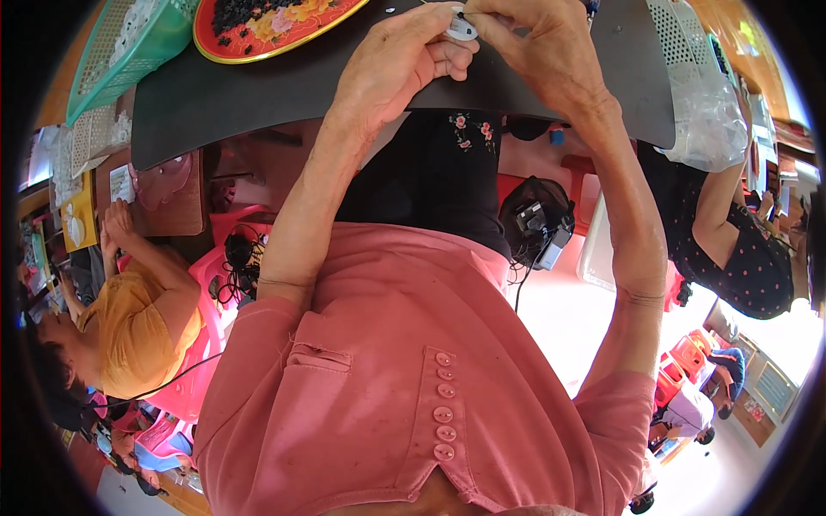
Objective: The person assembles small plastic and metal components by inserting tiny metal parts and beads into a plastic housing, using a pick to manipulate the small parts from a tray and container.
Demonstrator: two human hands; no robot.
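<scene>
Both hands pinch 1 small white oval plastic piece [462,28] over the dark grey work board [258,95], left hand [404,56] supporting, right hand [538,43] gripping narrowly; piece apparently mid-assembly, red flowered tray [258,30] untouched.

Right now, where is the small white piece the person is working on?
In the head view, the small white piece sits top centre, pinched between the left hand and right hand over the dark table, right of the red flowered tray.
</scene>
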